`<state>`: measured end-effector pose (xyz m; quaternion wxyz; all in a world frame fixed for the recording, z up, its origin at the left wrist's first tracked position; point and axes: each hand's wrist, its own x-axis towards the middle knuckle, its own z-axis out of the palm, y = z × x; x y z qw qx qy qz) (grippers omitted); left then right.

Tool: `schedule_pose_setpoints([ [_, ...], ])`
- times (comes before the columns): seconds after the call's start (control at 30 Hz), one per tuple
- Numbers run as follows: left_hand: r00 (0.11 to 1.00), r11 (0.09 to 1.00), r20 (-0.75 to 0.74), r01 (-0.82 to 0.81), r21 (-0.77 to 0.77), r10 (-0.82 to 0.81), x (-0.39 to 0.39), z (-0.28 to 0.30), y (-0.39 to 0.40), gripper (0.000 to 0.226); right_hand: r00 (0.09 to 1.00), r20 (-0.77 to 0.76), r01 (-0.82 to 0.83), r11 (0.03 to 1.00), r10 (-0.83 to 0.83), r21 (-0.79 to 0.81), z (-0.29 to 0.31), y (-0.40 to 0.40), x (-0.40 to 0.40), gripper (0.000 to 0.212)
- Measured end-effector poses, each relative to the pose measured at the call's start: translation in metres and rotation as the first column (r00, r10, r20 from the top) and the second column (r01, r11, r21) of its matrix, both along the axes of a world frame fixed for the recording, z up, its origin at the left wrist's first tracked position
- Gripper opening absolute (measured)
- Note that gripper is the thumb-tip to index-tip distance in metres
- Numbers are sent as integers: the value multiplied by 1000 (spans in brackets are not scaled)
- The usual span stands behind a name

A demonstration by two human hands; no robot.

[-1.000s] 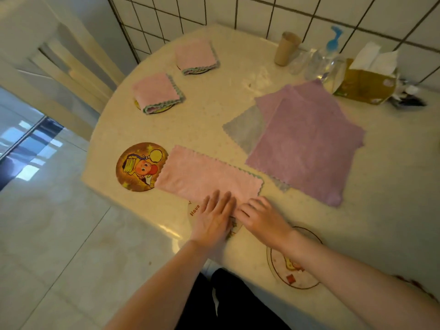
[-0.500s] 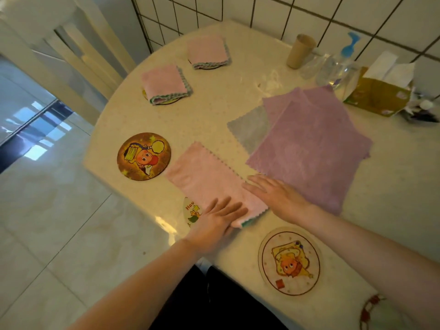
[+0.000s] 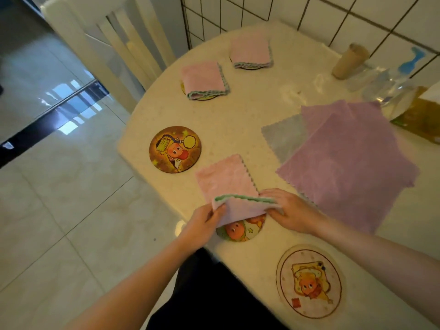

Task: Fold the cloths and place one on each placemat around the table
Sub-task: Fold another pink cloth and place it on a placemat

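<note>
Pink cloth (image 3: 226, 179) pinched by both hands; purple cloths (image 3: 352, 167) just beside.

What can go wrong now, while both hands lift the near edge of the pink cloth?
The left hand and right hand pinch only the near edge of the pink cloth, so the fold may land crooked. The cloth may also drag over the placemat beneath it and perhaps shift it.

pink cloth (image 3: 226, 179) near edge lifted, left hand (image 3: 202, 222), right hand (image 3: 290, 213) gripping
</note>
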<state>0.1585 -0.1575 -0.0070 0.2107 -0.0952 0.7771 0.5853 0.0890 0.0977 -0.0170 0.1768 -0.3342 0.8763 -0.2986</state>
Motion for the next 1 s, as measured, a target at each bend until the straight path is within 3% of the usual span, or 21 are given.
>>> schedule_pose_setpoints([
  [0.1,975,968,64,-219,123,213,-25,2,-2,28,940,260,241,970,-223,-39,9,-21,-14,27],
  [0.17,950,941,132,-303,151,285,-40,3,-7,23,896,315,335,942,-314,-16,4,-31,-26,26],
  [0.33,941,939,227,-292,180,249,-55,-4,-21,29,869,299,389,918,-394,79,-9,-52,-48,25],
  [0.47,958,948,164,-264,176,237,-61,-11,-26,29,865,257,415,903,-430,115,-14,-59,-50,26],
  [0.57,950,955,182,-275,112,252,-63,-19,-26,25,862,224,431,891,-454,145,-15,-62,-51,28],
  [0.7,899,933,259,-358,-26,352,-73,-27,-23,12,855,91,458,826,-510,328,-22,-74,-57,34],
  [0.77,867,913,290,-399,-86,406,-79,-24,-23,16,845,45,482,795,-533,369,-22,-80,-61,34],
  [1.0,856,884,229,-428,-186,463,-84,-20,-33,21,804,63,568,794,-592,218,-14,-93,-82,14],
])
